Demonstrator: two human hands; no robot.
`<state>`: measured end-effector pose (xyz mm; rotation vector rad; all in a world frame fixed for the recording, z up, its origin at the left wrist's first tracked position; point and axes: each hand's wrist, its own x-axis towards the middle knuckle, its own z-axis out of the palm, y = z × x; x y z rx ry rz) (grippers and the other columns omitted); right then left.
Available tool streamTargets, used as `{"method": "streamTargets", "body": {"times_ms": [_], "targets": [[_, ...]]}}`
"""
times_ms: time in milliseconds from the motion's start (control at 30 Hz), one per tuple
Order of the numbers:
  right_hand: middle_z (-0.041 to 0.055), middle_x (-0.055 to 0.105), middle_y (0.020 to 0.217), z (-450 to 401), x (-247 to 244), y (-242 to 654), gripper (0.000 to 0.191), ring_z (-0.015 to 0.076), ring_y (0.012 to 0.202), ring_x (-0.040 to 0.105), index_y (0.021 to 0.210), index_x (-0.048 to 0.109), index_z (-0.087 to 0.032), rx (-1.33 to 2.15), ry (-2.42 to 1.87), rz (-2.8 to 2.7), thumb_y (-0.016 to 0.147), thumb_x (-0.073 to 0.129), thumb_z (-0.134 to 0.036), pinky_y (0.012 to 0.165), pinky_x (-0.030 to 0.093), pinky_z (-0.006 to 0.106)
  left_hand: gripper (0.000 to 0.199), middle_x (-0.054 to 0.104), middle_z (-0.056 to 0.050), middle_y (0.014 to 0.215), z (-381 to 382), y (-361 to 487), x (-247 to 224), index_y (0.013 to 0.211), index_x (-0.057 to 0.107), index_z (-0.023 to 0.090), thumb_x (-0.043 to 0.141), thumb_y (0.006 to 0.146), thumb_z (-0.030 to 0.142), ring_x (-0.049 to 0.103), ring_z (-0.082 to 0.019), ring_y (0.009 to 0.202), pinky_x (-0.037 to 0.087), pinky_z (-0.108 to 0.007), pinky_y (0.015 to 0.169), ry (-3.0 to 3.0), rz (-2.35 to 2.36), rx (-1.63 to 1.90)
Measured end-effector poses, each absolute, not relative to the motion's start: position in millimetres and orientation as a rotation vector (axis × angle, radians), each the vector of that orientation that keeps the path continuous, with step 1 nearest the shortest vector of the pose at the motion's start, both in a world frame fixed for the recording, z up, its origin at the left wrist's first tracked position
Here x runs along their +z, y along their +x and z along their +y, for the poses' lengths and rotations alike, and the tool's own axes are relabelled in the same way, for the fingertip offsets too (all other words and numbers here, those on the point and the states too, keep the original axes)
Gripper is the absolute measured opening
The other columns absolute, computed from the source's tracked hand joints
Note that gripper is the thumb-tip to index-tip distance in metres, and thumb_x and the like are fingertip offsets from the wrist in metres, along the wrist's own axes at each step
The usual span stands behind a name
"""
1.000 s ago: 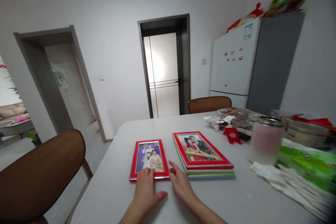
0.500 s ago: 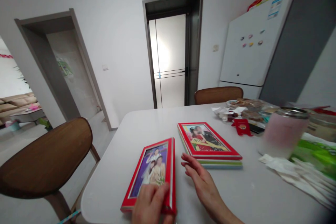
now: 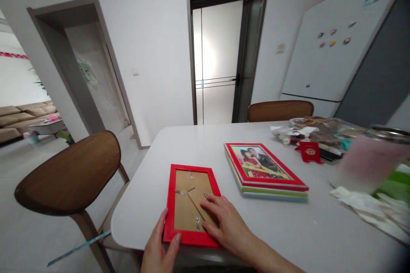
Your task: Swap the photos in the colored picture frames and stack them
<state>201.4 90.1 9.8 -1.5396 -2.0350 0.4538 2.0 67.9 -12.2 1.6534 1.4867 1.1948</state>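
A red photo frame (image 3: 171,217) lies face down at the table's near edge, its brown backing board, metal clips and diagonal stand slot showing. My left hand (image 3: 162,243) grips its lower left corner, thumb on the red border and fingers along the side. My right hand (image 3: 227,224) rests over the lower right part of the back, fingers spread and touching the board near a clip. To the right, a stack of frames (image 3: 265,168) sits with a red one on top, picture side up, above green and pale blue edges.
A white table (image 3: 195,140) bears a pink jar (image 3: 368,162), white gloves or cloth (image 3: 368,211), a red card (image 3: 310,152) and food containers at the right. Brown chairs stand at the left (image 3: 70,170) and far side (image 3: 282,111).
The nearer red frame has been turned from picture side up to back side up. My right hand has moved left onto it, and my left hand now holds its left corner. The view has shifted.
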Motion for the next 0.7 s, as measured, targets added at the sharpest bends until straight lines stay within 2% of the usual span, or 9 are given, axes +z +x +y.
{"method": "streamTargets", "body": {"times_ms": [100, 200, 300, 400, 567, 700], "targets": [[0.0115, 0.051, 0.112, 84.5, 7.8, 206.1, 0.039, 0.0247, 0.101, 0.045, 0.103, 0.058, -0.022, 0.397, -1.585, -2.103, 0.064, 0.056, -0.029, 0.086, 0.035, 0.038, 0.048, 0.058, -0.012, 0.106, 65.8, -2.7, -20.0, 0.114, 0.047, 0.014, 0.048, 0.074, 0.040, 0.052, -0.025, 0.099, 0.042, -0.040, 0.086, 2.019, 1.569, 1.021], [0.0099, 0.051, 0.111, 82.7, 9.3, 211.2, 0.040, 0.0249, 0.099, 0.046, 0.102, 0.058, -0.026, 0.391, -1.608, -2.158, 0.062, 0.057, -0.028, 0.083, 0.035, 0.038, 0.045, 0.061, -0.013, 0.099, 64.8, -5.5, -19.9, 0.110, 0.052, 0.015, 0.051, 0.072, 0.040, 0.055, -0.026, 0.092, 0.046, -0.040, 0.080, 2.257, 1.548, 0.899], [0.0076, 0.049, 0.114, 84.5, 16.7, 214.4, 0.039, 0.0248, 0.100, 0.045, 0.099, 0.059, -0.029, 0.412, -1.523, -2.242, 0.060, 0.060, -0.024, 0.084, 0.034, 0.038, 0.045, 0.054, -0.014, 0.112, 66.2, -3.4, -18.2, 0.109, 0.052, 0.016, 0.054, 0.071, 0.040, 0.050, -0.027, 0.102, 0.044, -0.041, 0.084, 2.368, 1.523, 0.865], [0.0041, 0.049, 0.114, 87.7, 26.1, 212.7, 0.031, 0.0216, 0.101, 0.044, 0.090, 0.063, -0.030, 0.494, -1.289, -2.398, 0.063, 0.057, -0.017, 0.085, 0.033, 0.035, 0.048, 0.042, -0.015, 0.126, 71.5, 3.8, -15.6, 0.110, 0.050, 0.016, 0.057, 0.068, 0.038, 0.040, -0.027, 0.114, 0.039, -0.041, 0.091, 2.454, 1.355, 0.802], [0.0008, 0.058, 0.098, 89.5, 26.8, 203.9, 0.015, 0.0188, 0.093, 0.046, 0.075, 0.066, -0.029, 0.485, -1.185, -2.436, 0.069, 0.054, -0.022, 0.083, 0.032, 0.035, 0.049, 0.049, -0.017, 0.118, 80.5, 14.0, -11.9, 0.097, 0.055, 0.014, 0.062, 0.060, 0.045, 0.042, -0.029, 0.112, 0.039, -0.043, 0.091, 2.466, 1.224, 0.707], [0.0009, 0.058, 0.095, 93.0, 23.1, 198.2, 0.015, 0.0173, 0.090, 0.047, 0.078, 0.065, -0.027, 0.470, -1.208, -2.336, 0.070, 0.053, -0.022, 0.081, 0.034, 0.032, 0.042, 0.051, -0.016, 0.116, 80.5, 15.1, -8.0, 0.087, 0.055, 0.017, 0.065, 0.057, 0.045, 0.043, -0.029, 0.111, 0.039, -0.042, 0.091, 2.396, 1.247, 0.691]]}}
